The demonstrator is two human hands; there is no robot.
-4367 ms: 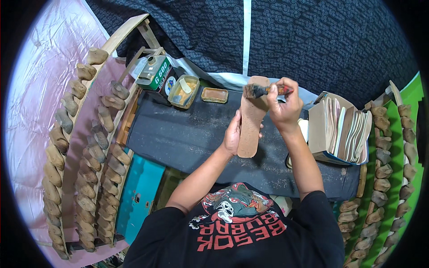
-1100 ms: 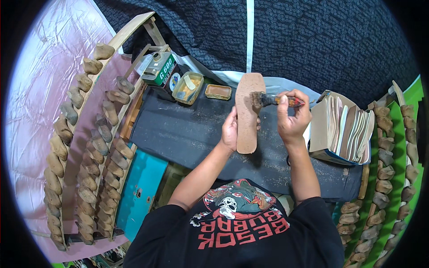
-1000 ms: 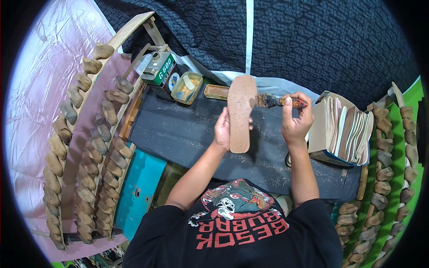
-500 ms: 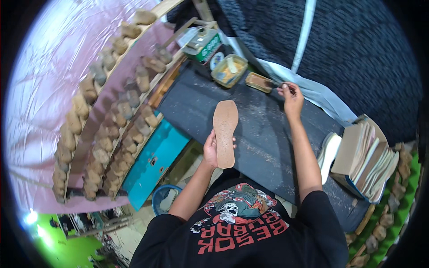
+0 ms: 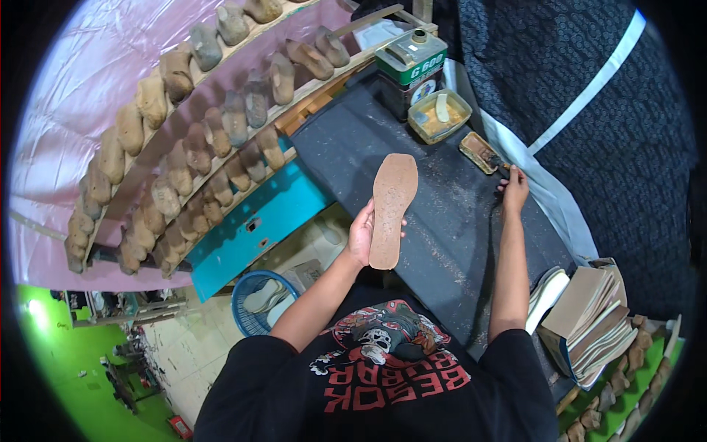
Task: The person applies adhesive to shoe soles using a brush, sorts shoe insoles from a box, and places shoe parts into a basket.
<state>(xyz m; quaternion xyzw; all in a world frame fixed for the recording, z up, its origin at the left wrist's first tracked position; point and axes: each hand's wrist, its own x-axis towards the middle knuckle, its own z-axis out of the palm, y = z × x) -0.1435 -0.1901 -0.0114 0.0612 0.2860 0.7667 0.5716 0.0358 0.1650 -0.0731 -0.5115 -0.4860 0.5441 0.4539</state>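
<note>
In my left hand (image 5: pixel 362 234) is a tan shoe insole (image 5: pixel 394 210), held near its narrower end with the fingers wrapped behind it and the flat face up. My right hand (image 5: pixel 515 188) reaches across the dark table and pinches what looks like a small dark brush (image 5: pixel 504 167). The brush's far end dips into a little rectangular tray (image 5: pixel 473 145) with brown contents; its tip is hard to make out. Beside that tray stands a yellowish plastic tub (image 5: pixel 458 131) with a pale strip and amber residue inside.
A green-and-black metal can (image 5: pixel 412 62) stands behind the tub. Wooden shoe lasts (image 5: pixel 177 166) line tiered racks at the left. At the table's right, a box (image 5: pixel 568 346) holds stacked insoles beside white ones (image 5: pixel 546 298). On the floor, a blue basket (image 5: pixel 239 313) contains pale soles.
The whole view has shifted, with the table's things appearing farther right and the racks larger. Both hands keep their hold; the brush end remains at the little tray.
</note>
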